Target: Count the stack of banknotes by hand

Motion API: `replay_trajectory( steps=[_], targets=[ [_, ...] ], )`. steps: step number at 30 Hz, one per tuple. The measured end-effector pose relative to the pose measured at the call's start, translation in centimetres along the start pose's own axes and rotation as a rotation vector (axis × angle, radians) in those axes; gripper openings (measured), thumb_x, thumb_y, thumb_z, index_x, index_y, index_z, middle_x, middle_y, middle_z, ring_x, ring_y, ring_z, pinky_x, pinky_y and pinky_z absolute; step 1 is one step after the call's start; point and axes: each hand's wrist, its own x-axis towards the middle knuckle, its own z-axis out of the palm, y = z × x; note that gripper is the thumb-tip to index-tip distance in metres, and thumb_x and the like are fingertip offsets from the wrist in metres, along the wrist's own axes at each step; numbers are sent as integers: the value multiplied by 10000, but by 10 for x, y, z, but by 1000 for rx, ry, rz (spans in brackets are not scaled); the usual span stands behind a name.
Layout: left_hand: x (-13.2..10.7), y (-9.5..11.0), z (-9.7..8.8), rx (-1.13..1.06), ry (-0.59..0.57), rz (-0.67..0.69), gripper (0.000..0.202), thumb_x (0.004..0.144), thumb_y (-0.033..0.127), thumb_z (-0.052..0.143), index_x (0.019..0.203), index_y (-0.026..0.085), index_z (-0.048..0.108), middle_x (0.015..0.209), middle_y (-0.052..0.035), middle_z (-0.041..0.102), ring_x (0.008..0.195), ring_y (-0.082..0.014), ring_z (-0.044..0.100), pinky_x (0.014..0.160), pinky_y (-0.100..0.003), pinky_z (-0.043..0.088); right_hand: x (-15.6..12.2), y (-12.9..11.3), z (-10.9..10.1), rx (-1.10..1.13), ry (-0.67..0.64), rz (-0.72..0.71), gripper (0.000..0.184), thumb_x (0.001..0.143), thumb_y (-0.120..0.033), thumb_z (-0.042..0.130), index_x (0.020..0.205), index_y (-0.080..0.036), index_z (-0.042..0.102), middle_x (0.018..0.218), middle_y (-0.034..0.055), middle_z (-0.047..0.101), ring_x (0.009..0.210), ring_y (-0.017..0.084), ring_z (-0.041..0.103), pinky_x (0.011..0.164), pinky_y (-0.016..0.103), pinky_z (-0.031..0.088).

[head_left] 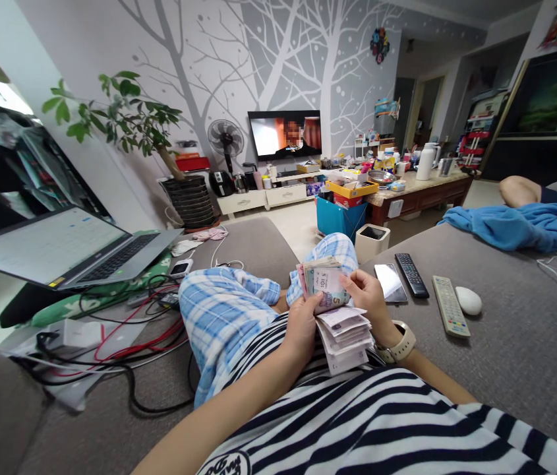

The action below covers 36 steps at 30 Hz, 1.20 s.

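Note:
I sit on a grey sofa in a striped shirt and blue checked trousers. Both hands hold a thick stack of banknotes [326, 284] over my lap. My left hand [302, 324] grips the stack from below and behind, fingers closed round it. My right hand [366, 290], with a pale watch on its wrist, pinches the top notes at their right edge. The lower ends of the folded notes [345, 338] fan out under my hands.
On the sofa to the right lie a phone [389, 282], two remotes [411, 274] [449, 305] and a white mouse [469, 300]. An open laptop [60, 247] and tangled cables [130, 330] are at left. Another person's leg [520, 190] rests by a blue blanket [520, 224].

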Motion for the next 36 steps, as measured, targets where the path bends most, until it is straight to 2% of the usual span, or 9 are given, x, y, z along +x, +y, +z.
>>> replay_trajectory(
  steps=[4,10,17,20,24,36],
  targets=[
    [2,-2,-2,-9,-17,-2,320,674,287,693,956,135,692,852,-69,743,812,-241,690,852,-404,503,-1,-2,0,-6,-9,-18,416,784,-477,625,561,-193,419,523,-52,364,519,102,323,475,239,266],
    [-2,1,0,44,-10,-2,366,674,362,688,952,124,692,820,-79,739,866,-269,681,843,-408,498,-1,-7,3,19,-20,-22,394,801,-472,614,588,-191,437,552,-51,360,530,102,329,478,237,279],
    [3,-3,-4,96,19,40,331,708,433,654,846,138,713,852,-80,739,858,-254,671,851,-392,486,-2,-8,6,67,24,-10,344,773,-473,644,645,-183,508,565,-42,431,524,106,372,482,237,319],
    [6,-5,-6,61,43,51,347,712,432,649,892,142,713,881,-77,739,860,-245,670,860,-393,483,-7,-8,6,106,51,-27,312,774,-452,653,679,-183,525,586,-37,458,530,109,394,489,238,335],
    [5,-4,-4,45,62,53,318,716,405,645,884,145,717,866,-69,739,863,-239,666,866,-382,477,-13,-10,2,141,16,-79,271,820,-417,618,700,-185,544,601,-27,473,546,114,414,505,242,345],
    [1,1,-1,122,34,85,265,725,376,616,803,148,727,806,-50,732,831,-233,650,844,-361,468,-15,-17,0,127,-8,-145,205,856,-380,579,793,-186,600,660,-6,561,587,132,483,539,256,378]
  ],
)
